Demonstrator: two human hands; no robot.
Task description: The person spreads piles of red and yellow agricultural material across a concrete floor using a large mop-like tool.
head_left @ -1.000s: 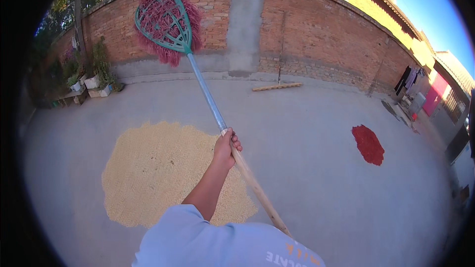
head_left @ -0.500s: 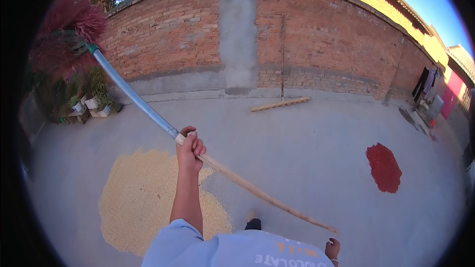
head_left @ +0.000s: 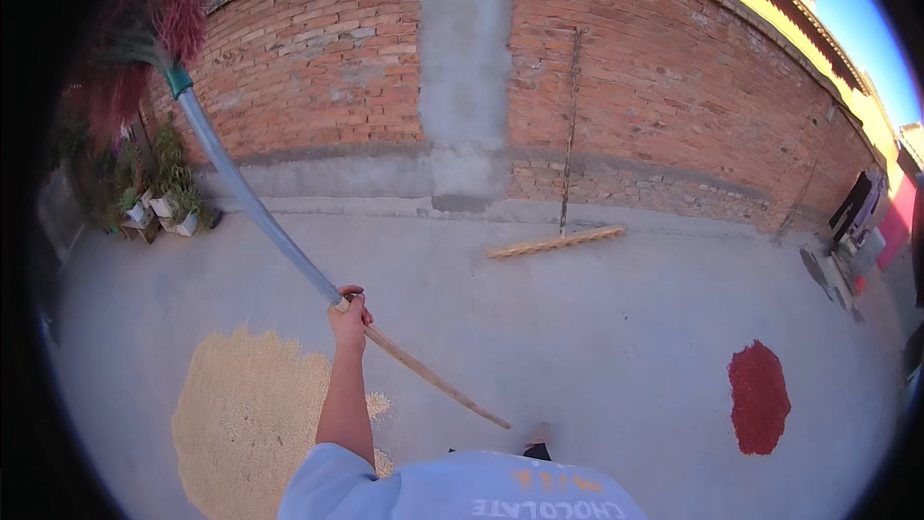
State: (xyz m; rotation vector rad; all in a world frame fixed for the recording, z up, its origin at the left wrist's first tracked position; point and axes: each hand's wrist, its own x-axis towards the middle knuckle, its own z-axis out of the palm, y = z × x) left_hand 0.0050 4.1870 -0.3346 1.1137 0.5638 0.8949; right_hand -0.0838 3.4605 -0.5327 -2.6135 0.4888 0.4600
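My left hand (head_left: 350,318) is wrapped round the handle of a long broom (head_left: 252,204), where grey tubing meets bare wood. The reddish-purple bristle head points up at the far left, raised off the ground and partly cut off by the picture's edge. From my fist the wooden end slants down to the right, its tip in front of my body. Below and left of my forearm, pale yellow grain (head_left: 252,414) lies spread on the concrete. My right hand is out of the picture.
A wooden toothed rake (head_left: 556,243) leans upright against the brick wall (head_left: 674,106). To the right lies a dark red patch (head_left: 758,400) of small pieces. Potted plants (head_left: 164,204) stand at the back left; clothes (head_left: 855,204) hang at the far right.
The broom has swung steeper, its wooden tip shifting left. My left hand is slightly lower and further left. My right hand has left the picture. The view has tilted and moved toward the wall.
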